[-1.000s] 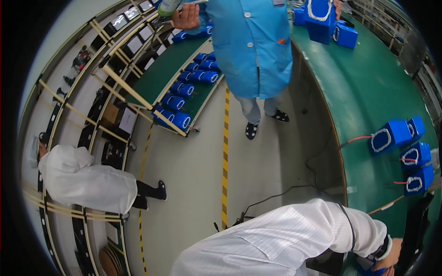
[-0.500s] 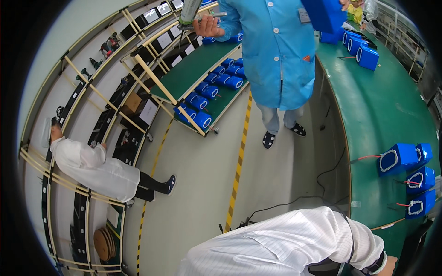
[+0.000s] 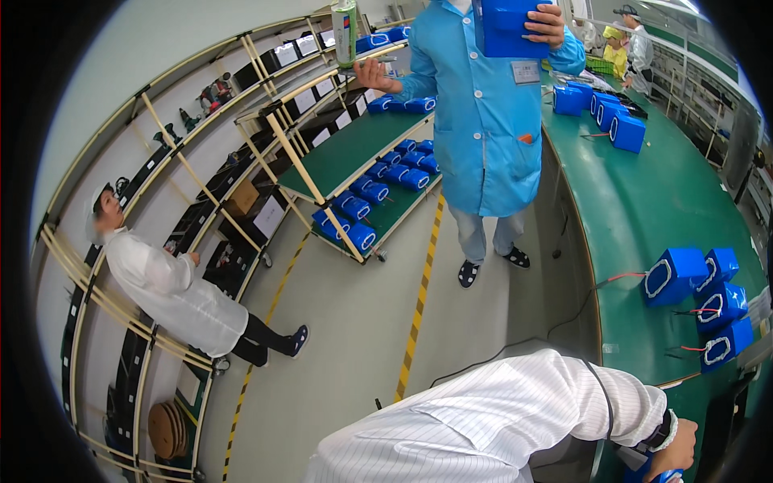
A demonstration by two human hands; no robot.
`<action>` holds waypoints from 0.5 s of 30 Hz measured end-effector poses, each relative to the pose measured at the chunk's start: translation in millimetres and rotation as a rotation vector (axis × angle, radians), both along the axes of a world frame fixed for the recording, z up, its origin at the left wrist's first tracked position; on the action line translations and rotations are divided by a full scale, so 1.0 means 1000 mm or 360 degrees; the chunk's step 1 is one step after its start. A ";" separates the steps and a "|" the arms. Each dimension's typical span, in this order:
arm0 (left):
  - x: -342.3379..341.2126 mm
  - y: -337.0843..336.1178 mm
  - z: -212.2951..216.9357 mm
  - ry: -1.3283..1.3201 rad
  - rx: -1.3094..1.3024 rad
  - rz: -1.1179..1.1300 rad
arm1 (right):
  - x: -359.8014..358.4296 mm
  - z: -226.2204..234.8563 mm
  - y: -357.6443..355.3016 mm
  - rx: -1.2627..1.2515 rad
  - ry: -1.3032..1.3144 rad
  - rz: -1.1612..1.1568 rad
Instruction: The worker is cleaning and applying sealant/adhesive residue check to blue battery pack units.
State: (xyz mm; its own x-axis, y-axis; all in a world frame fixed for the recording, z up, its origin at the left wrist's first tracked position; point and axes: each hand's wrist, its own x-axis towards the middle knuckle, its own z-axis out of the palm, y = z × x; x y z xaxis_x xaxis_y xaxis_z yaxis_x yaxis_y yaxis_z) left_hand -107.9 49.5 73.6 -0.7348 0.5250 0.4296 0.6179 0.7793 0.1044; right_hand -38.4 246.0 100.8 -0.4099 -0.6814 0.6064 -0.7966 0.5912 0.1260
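Observation:
A white striped sleeve crosses the lower edge and ends in my left hand (image 3: 676, 449), with a dark band at the wrist. Beneath that hand shows part of a blue battery pack (image 3: 636, 460); the fingers bend down over it, their tips cut off by the lower edge. My right hand is out of view. Beyond my hand, several blue battery packs (image 3: 675, 276) with white-rimmed ends and red leads stand on the green bench (image 3: 644, 201). Across from me, a person in a blue coat (image 3: 483, 137) holds up a blue pack (image 3: 507, 28) and a green-and-white cartridge (image 3: 345, 32).
A rolling rack (image 3: 322, 165) carries several blue packs on its shelves. At the left, a person in white (image 3: 173, 274) stands by long shelving (image 3: 153, 121). A black cable (image 3: 483, 360) runs across the floor. More packs (image 3: 626, 131) sit farther along the bench.
The view has shifted, bringing more of my left hand and the blue pack under it into sight. The blue-coated person's raised pack now shows farther left. The person in white has lowered the raised arm.

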 end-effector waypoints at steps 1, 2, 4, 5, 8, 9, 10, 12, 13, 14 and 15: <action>0.002 -0.001 0.001 0.0003 -0.0007 0.0003 | -0.004 0.001 -0.001 0.0036 -0.0033 -0.0023; 0.004 -0.002 0.003 0.0000 0.0034 -0.0010 | -0.007 0.002 -0.001 0.0074 -0.0067 -0.0047; 0.007 -0.002 0.005 0.0004 0.0080 -0.0019 | -0.013 0.001 0.000 0.0077 -0.0074 -0.0028; 0.005 -0.002 0.004 0.0026 0.0070 -0.0022 | -0.015 0.001 0.001 0.0083 -0.0086 -0.0015; 0.006 -0.003 0.003 0.0044 0.0058 -0.0016 | -0.019 0.006 0.000 0.0145 -0.0172 -0.0022; 0.008 -0.003 0.007 0.0040 0.0050 -0.0012 | -0.024 0.008 0.001 0.0147 -0.0166 -0.0029; 0.010 -0.002 0.010 0.0047 0.0053 -0.0019 | -0.030 0.009 0.002 0.0152 -0.0291 -0.0007; 0.016 -0.002 0.018 -0.0084 0.0012 0.0030 | -0.034 0.013 0.002 0.0154 -0.0410 0.0010; 0.014 -0.001 0.016 -0.0077 0.0011 0.0025 | -0.033 0.015 0.001 0.0166 -0.0466 0.0020; 0.008 0.000 0.006 -0.0129 0.0033 0.0120 | -0.033 0.017 0.001 0.0177 -0.0522 0.0028; 0.002 0.001 -0.009 -0.0177 0.0063 0.0228 | -0.033 0.017 0.000 0.0183 -0.0510 0.0034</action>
